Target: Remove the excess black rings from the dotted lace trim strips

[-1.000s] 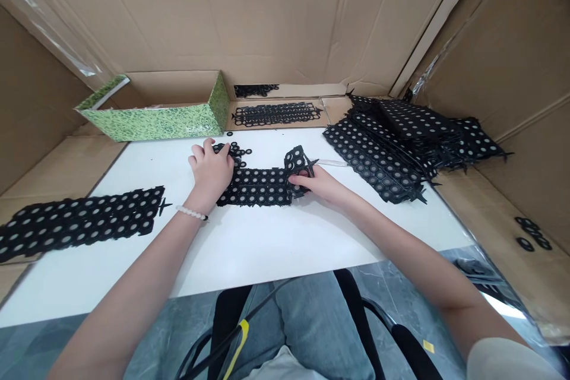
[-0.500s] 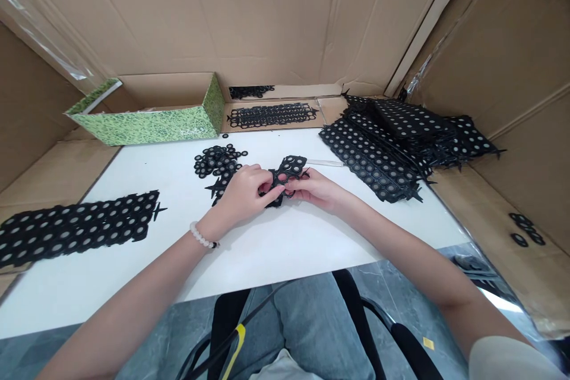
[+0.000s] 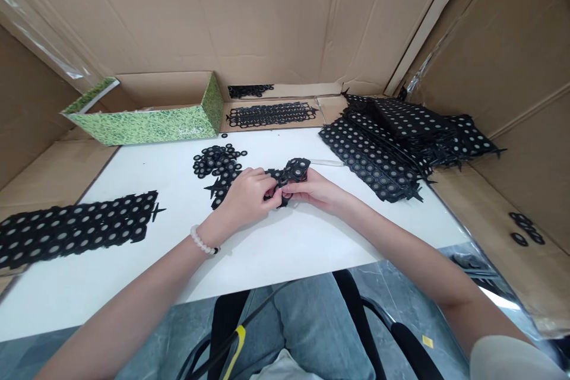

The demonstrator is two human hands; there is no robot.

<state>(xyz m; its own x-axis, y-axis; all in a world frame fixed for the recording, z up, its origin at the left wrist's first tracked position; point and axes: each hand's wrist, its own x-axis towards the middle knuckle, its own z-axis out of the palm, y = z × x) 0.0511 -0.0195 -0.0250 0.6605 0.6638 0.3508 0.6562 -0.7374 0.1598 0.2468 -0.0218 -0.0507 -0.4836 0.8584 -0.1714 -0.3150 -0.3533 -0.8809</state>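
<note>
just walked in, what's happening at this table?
A seated person has both hands on a crumpled black punched sheet at the middle of the white table: left hand and right hand pinch it between them. Loose black rings lie just behind, a flat sheet on the left, a stack of sheets on the right, and a green box at the back.

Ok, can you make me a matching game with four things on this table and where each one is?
Things:
1. green box
2. pile of loose black rings
3. stack of black sheets
4. crumpled black sheet

Places:
A. on the right of the table
B. held in both hands
C. at the far left corner of the table
D. on the white top, just beyond the left hand

Pairs: 1-C, 2-D, 3-A, 4-B
</note>
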